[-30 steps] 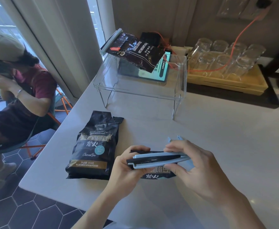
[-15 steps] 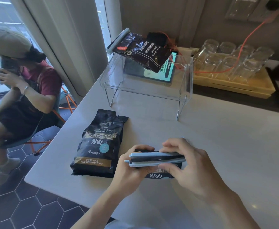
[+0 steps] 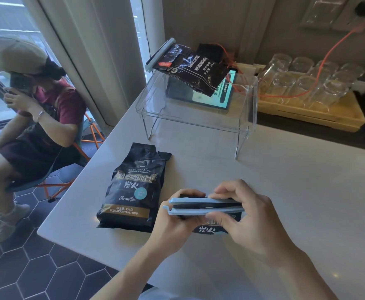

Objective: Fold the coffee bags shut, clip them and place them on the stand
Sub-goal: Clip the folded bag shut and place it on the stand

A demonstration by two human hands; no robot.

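Note:
Near the table's front edge I hold a black coffee bag (image 3: 207, 229) with both hands. A light blue clip (image 3: 203, 207) runs across its folded top. My left hand (image 3: 173, 221) grips the clip's left end and the bag under it. My right hand (image 3: 248, 215) pinches the clip's right part, fingers above and thumb below. A second black coffee bag (image 3: 134, 191) lies flat on the table to the left, its top open and unclipped. A third bag (image 3: 192, 70), clipped with a blue clip (image 3: 160, 55), rests on the clear acrylic stand (image 3: 248, 118) at the back.
A tablet (image 3: 218, 96) lies under the stand. Behind it, a wooden tray (image 3: 328, 118) holds several upturned glasses with an orange cable across them. A person sits on a chair (image 3: 84, 135) left of the table, beside the window.
The clip's two arms have come closer together over the bag's folded top. My hands and the bag stay in about the same place.

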